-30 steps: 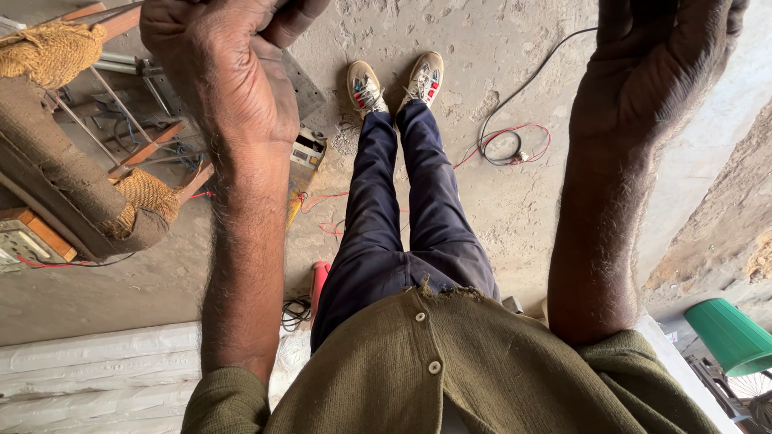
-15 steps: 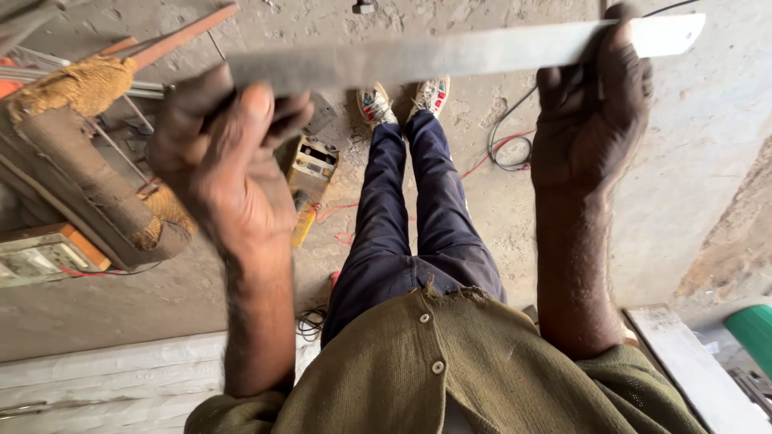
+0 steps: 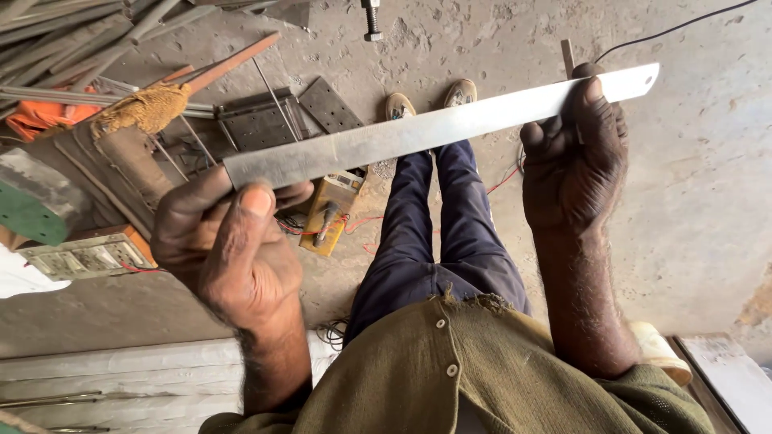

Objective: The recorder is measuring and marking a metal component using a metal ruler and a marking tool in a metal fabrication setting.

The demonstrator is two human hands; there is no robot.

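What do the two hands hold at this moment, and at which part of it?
Both hold one long flat metal strip: the left hand at its left end, the right hand near its right end.

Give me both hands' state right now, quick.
Left hand: closed on one end of the long metal strip.
Right hand: closed on its other end.

Metal strip [image 3: 438,128] gleams pale silver-grey. Trousers [image 3: 434,233] are dark navy, shirt [image 3: 482,378] olive green with matching buttons. Yellow box [image 3: 330,210] down there, red wire [image 3: 503,178] trailing, orange cloth [image 3: 40,116] at the edge, green block [image 3: 28,213], floor [image 3: 708,201] dusty grey-brown.
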